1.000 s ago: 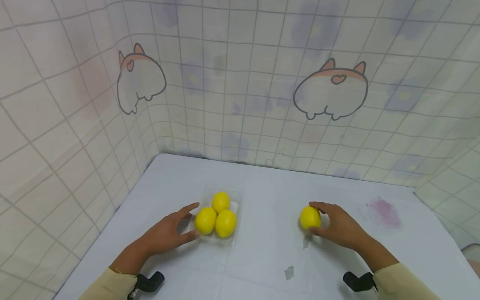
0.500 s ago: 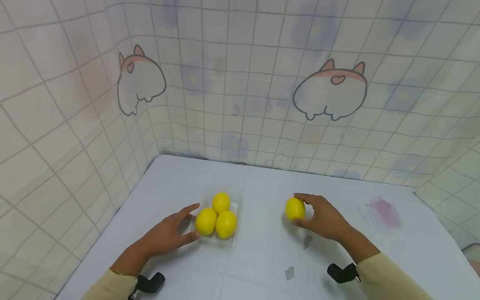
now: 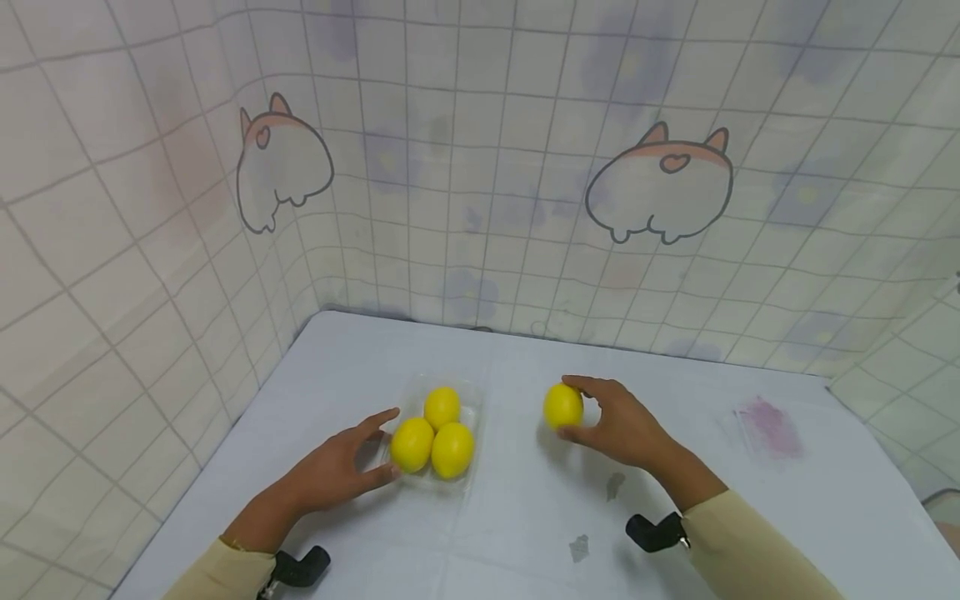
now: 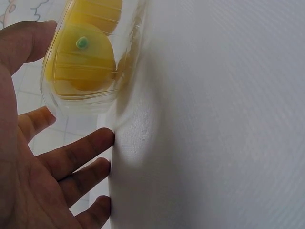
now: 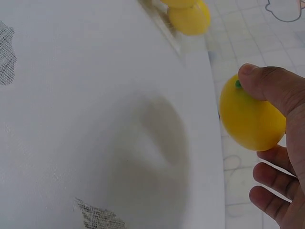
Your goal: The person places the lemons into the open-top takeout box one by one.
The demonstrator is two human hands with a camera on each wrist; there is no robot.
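My right hand point(image 3: 626, 423) pinches a yellow lemon point(image 3: 562, 406) between thumb and fingers, and the right wrist view shows a small green nub on the lemon point(image 5: 250, 119). A shadow lies apart from it on the table, so it is held above the surface. Left of it, a clear plastic container point(image 3: 471, 392) holds three lemons point(image 3: 452, 450) packed together. My left hand point(image 3: 337, 467) is at the container's left side, thumb and forefinger spread. In the left wrist view the thumb and forefinger point(image 4: 38, 121) appear to touch the container wall point(image 4: 81, 106), while the other fingers rest against the table.
The white table point(image 3: 525, 517) has grey worn patches point(image 3: 579, 547) in front and a pinkish patch point(image 3: 768, 425) at the right. A tile-patterned curtain point(image 3: 480, 167) hangs behind and at both sides. A black wrist-camera mount point(image 3: 656, 532) sits under each wrist.
My right hand has lifted the lemon and carried it leftward and away from me, nearer the container. The left hand and the container with its lemons have stayed in place.
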